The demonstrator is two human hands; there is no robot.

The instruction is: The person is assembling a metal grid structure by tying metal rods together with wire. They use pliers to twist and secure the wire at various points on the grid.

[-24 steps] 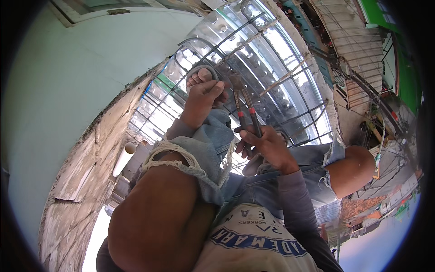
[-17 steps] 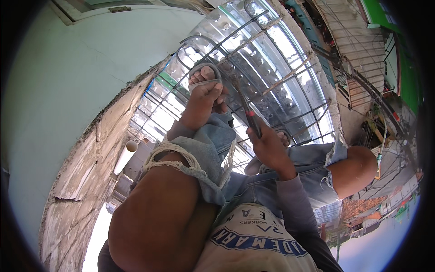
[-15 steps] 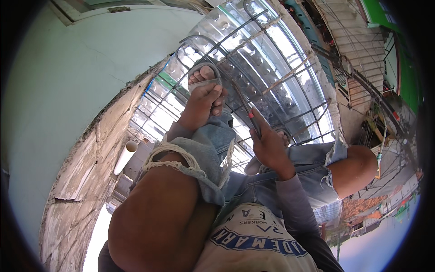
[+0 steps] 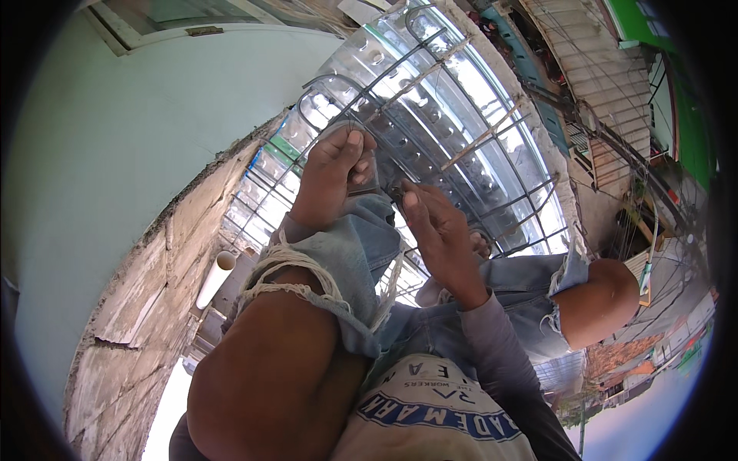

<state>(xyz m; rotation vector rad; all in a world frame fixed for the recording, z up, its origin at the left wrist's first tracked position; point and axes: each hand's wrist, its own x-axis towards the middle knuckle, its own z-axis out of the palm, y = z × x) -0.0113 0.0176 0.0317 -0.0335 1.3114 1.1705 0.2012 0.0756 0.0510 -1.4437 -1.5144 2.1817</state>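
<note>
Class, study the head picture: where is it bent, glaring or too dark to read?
Head view: corners black, the wall's edge bowed; head view: white glare through the sheeting; head view: dark thing by the right hand too shaded to make out.

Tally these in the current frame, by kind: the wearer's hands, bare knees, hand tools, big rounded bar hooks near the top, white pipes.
Hands: 2 (left hand, right hand)
Knees: 2 (left knee, right knee)
Dark tool: 1, mostly hidden by the right hand
Bar hooks: 2
White pipe: 1
Total: 8
</note>
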